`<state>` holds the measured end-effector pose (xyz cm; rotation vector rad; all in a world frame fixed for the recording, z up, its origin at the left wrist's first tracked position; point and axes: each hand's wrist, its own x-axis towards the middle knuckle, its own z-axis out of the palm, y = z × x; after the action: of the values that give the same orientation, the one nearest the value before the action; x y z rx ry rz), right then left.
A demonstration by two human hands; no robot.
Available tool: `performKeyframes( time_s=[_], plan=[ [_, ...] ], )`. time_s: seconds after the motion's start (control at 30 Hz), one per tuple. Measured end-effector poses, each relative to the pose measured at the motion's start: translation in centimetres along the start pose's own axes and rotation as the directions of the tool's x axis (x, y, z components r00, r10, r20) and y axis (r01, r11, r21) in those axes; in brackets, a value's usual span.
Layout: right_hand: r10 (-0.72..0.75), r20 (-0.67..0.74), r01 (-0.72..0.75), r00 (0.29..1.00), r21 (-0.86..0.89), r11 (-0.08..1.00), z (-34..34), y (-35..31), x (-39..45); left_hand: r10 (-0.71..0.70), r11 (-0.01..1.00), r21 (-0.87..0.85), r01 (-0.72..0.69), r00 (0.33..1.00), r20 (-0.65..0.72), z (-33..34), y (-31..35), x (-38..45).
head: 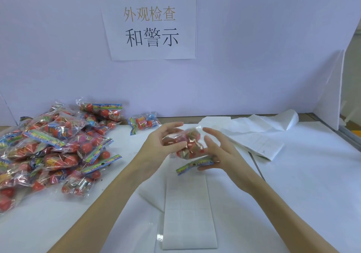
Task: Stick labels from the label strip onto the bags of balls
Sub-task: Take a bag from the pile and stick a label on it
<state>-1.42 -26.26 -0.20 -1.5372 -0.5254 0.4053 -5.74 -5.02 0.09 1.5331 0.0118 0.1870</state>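
Holding the bag of balls [187,145] above the counter's [293,174] middle, left hand [162,143] cups it loosely, right hand [220,153] pinches its stiff header; crinkly, slippery film, light.

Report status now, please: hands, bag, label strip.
Left hand and right hand both hold one bag of balls above the label strip. Label on bag: cannot tell. Pile of bags at left, nothing blocking.

Both hands apparently hold 1 bag [187,145].
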Motion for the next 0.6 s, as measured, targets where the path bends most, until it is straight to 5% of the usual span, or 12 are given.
performKeyframes(
  time_s=[0.1, 0.2, 0.4, 0.6],
  plan=[
    [-0.061, -0.062, 0.057, 0.996, -0.051, 0.997, 0.2, -0.3, -0.1, 0.077, 0.995, 0.053, -0.087, 0.982, 0.175, 0.0, 0.5, -0.4],
    [-0.099, -0.167, 0.088, 0.981, -0.072, 0.994, 0.3, -0.2, -0.1, 0.076, 0.991, 0.095, -0.096, 0.977, 0.198, 0.8, 0.4, -0.8],
    [-0.137, -0.219, 0.115, 0.966, -0.113, 0.987, 0.3, -0.1, 0.0, 0.002, 0.994, -0.107, -0.005, 1.0, -0.026, 1.3, 0.4, -0.4],
    [-0.089, -0.12, 0.081, 0.989, -0.063, 0.995, 0.3, -0.4, -0.1, 0.002, 0.998, -0.055, -0.016, 0.967, -0.254, 2.1, 0.2, -0.5]
  ],
)
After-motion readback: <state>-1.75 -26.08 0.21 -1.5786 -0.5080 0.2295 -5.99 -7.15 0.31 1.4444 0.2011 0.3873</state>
